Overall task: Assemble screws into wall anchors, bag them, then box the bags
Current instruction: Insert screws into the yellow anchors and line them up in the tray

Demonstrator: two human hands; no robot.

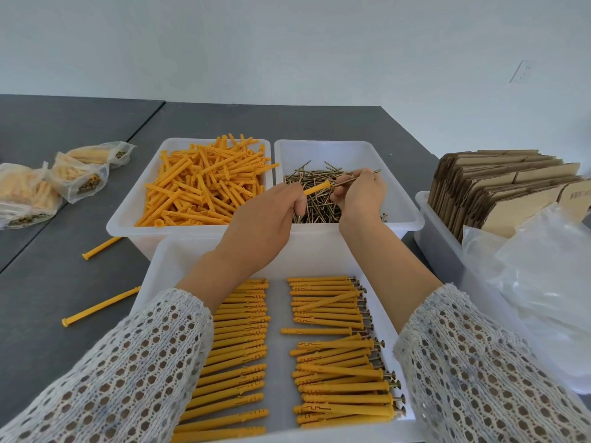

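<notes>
Head view: we hold a yellow anchor point(316, 188) in our left hand point(265, 219), fingers curled round it, its open end pointing right toward the screw point(355, 177) pinched in our right hand point(359, 195), both above the bin of screws point(412, 215). Our fingers hide most of the anchor. Our lacy knit sleeves point(128, 372) cover part of the near tray point(153, 270) of ribbed plastic assembled anchors point(339, 362).
</notes>
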